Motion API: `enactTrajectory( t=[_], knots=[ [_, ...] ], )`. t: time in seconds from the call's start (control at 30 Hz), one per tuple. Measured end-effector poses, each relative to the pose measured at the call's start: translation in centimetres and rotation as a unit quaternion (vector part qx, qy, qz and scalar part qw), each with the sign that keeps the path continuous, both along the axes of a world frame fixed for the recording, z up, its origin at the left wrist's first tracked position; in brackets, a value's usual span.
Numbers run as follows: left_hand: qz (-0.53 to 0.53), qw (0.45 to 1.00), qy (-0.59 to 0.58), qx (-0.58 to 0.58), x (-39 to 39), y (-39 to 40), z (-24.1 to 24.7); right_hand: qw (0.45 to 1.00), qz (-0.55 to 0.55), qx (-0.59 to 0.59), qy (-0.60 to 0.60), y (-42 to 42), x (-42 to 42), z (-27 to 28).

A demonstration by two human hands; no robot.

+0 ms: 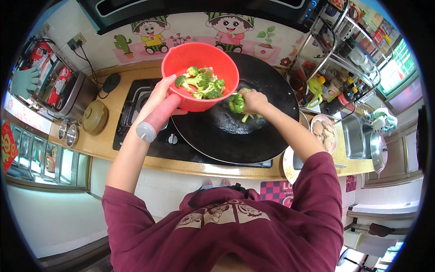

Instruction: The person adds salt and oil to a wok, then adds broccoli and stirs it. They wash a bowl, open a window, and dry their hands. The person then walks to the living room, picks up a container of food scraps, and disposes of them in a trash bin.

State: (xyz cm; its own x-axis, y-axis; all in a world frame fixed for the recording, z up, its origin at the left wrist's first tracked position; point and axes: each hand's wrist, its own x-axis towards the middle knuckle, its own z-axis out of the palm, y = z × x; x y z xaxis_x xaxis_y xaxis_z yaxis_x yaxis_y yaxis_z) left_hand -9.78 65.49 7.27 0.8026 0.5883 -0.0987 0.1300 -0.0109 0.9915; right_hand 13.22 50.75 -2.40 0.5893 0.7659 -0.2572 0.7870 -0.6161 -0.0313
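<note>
A red plastic strainer-like bowl with a handle (200, 54) is tilted over the left side of a large black wok (217, 142). My left hand (163, 97) grips it near the base of the handle. Several broccoli florets (200, 81) lie inside the red bowl. Low over the wok, my right hand (253, 102) is closed around a bunch of broccoli (237, 103). Beneath that hand, shiny liquid (234, 125) covers the wok's middle, and some pale green stems show there. The hand's fingertips are partly hidden by the broccoli.
The wok stands on a black gas hob (159, 146). A lidded clay pot (95, 117) and small metal bowls (71, 135) are at the left. On the right are a plate of pale meat (324, 132), another plate (289, 165), a metal sink (353, 136) and a rack of bottles (340, 98).
</note>
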Motion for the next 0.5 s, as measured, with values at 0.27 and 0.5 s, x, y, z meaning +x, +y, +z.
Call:
enactTrajectory(
  t=[0.27,0.5],
  knots=[
    [0.015,0.999,0.014,0.048,-0.2,-0.3,0.3,0.996,0.027,0.005,0.089,1.3,3.2,3.1],
    [-0.032,0.999,0.014,0.036,0.7,-0.9,0.3,0.905,0.033,0.378,0.192,-0.7,4.2,9.5]
  ],
)
